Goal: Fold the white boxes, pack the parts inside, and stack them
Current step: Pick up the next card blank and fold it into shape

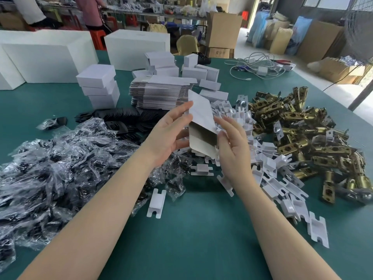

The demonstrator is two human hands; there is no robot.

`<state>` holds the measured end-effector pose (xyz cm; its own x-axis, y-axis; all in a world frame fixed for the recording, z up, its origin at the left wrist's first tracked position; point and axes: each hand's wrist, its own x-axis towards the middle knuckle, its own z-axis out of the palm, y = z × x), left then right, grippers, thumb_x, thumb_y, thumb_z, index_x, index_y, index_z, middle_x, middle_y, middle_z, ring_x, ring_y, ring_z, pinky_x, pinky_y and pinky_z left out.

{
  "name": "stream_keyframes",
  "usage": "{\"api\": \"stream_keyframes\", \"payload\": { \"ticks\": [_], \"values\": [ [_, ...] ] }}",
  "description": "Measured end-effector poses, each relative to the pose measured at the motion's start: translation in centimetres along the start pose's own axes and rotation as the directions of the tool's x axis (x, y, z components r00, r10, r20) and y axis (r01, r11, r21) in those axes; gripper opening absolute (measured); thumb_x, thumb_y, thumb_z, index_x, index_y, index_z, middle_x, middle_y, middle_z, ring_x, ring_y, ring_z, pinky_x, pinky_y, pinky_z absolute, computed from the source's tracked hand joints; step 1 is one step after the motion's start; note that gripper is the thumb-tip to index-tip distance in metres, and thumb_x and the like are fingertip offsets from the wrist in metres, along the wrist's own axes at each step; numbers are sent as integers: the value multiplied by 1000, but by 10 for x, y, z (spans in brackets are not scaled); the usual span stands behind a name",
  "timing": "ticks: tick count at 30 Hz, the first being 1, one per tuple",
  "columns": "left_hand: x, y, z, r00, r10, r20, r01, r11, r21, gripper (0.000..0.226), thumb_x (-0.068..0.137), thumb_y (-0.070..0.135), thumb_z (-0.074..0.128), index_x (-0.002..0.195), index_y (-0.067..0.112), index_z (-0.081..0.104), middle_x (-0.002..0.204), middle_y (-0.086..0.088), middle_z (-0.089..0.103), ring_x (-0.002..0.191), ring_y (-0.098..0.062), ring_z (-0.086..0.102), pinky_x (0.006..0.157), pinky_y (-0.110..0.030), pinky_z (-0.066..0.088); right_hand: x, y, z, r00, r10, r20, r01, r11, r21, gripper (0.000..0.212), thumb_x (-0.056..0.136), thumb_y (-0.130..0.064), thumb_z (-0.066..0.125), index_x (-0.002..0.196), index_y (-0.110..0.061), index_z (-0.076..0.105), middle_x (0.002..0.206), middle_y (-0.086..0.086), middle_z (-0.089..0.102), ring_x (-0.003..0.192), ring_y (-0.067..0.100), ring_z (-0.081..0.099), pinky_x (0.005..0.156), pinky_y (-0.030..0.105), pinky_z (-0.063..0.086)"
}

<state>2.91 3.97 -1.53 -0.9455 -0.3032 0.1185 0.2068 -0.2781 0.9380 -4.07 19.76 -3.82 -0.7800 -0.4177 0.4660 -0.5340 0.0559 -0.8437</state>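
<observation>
I hold a partly opened white box blank (201,118) in the air above the green table (191,229). My left hand (169,136) grips its left side, fingers behind it and thumb in front. My right hand (232,146) pinches its lower right edge. Beyond it lies a stack of flat white box blanks (161,93). A stack of folded white boxes (99,85) stands at the left. Brass latch parts (302,126) are heaped at the right. White card inserts (268,164) spread beside them, and bagged black parts (60,164) pile up at the left.
More folded small boxes (199,71) sit behind the flat stack. Large white cartons (48,57) stand at the far left. White cables (256,65) lie at the far right. Black plates (121,118) lie beside the bags. A person (90,13) stands in the background.
</observation>
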Motion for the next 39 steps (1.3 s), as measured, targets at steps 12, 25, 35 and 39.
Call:
{"api": "stream_keyframes", "payload": {
  "ticks": [12,25,35,39],
  "values": [
    [-5,-3,-7,999,-39,-6,39,977,207,21,101,24,55,120,30,63,103,25,69,77,-5,69,61,-24,57,3,6,-2,965,260,-41,-246,948,203,36,101,-18,42,103,-40,70,98,-8,66,75,5,56,72,29,48],
    [-10,6,-13,978,-115,175,116,993,3,33,94,16,58,126,18,64,108,-5,72,91,-23,72,74,-26,60,9,5,-22,910,243,337,-411,648,641,38,96,-23,55,133,-20,60,122,16,66,104,32,63,94,47,51],
    [-9,2,-9,997,-45,69,33,986,166,28,76,25,78,104,28,76,101,8,69,85,-11,69,64,-23,58,9,2,-28,917,212,338,-379,728,571,32,71,-28,81,102,-28,77,109,-1,70,83,13,69,71,24,57],
    [-7,-4,-4,999,49,-1,-47,965,258,18,81,21,75,94,34,77,98,14,73,81,-6,70,61,-24,57,9,0,-26,956,192,220,-268,876,400,22,74,-23,86,87,-36,75,117,-10,70,81,19,73,73,32,60]
  ]
}}
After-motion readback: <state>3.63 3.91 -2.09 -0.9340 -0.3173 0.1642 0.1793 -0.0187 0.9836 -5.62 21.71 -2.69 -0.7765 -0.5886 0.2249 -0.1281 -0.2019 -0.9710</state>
